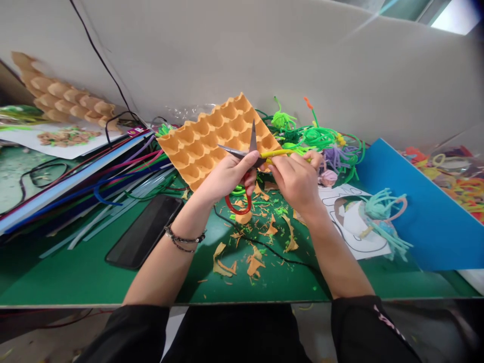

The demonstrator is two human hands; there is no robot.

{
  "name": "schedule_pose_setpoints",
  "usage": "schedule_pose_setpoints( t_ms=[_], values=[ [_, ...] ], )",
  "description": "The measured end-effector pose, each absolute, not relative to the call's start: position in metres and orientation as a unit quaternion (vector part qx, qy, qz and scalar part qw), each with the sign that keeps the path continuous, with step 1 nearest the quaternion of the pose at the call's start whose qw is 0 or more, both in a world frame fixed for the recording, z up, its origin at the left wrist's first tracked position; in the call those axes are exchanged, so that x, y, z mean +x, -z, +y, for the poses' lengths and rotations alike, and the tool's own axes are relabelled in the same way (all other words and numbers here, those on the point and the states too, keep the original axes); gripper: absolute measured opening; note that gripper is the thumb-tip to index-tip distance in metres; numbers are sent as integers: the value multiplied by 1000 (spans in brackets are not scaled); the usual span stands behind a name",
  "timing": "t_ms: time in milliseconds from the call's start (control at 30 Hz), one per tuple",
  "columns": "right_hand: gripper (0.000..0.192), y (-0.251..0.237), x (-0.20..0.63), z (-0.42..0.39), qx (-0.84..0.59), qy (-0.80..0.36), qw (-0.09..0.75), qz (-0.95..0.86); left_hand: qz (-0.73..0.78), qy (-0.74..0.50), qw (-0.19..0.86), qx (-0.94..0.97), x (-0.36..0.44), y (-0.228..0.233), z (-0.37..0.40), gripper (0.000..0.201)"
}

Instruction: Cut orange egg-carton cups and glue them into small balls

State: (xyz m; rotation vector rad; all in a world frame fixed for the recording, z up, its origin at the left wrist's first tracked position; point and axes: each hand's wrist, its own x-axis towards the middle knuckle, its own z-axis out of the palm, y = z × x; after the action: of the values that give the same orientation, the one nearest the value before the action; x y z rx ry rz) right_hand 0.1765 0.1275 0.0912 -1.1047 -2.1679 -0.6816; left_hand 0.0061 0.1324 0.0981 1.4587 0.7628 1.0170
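My left hand is closed around a pair of red-handled scissors, whose two blades are spread apart and point away from me. Between the fingers of my right hand is a yellow pipe cleaner, its left end at the scissors near the blades' pivot. Both hands are raised over the green table, in front of an orange cardboard egg tray. Below them lie torn orange cardboard scraps and small green clippings.
A black phone lies left, beside bundled pipe cleaners and strips. Green pipe cleaners heap behind my right hand. Further right are a printed paper, a teal pipe-cleaner figure and a blue board. A black cord crosses the scraps.
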Motion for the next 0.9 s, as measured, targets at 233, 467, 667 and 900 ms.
schedule_pose_setpoints(
  t_ms=[233, 467, 667, 900],
  values=[
    [36, -91, 177, 128, -385, 305, 314, -813, 320, -436, 582, 607, 9, -98, 130, 33],
    [37, -89, 176, 129, -417, 261, 317, -811, 343, -439, 570, 604, 12, -99, 128, 33],
    [29, -105, 184, 123, -366, 200, 363, -833, 342, -391, 535, 667, 3, -100, 130, 32],
    [21, -114, 194, 121, -365, -40, 288, -884, 364, -312, 490, 728, 5, -102, 127, 54]
  ],
)
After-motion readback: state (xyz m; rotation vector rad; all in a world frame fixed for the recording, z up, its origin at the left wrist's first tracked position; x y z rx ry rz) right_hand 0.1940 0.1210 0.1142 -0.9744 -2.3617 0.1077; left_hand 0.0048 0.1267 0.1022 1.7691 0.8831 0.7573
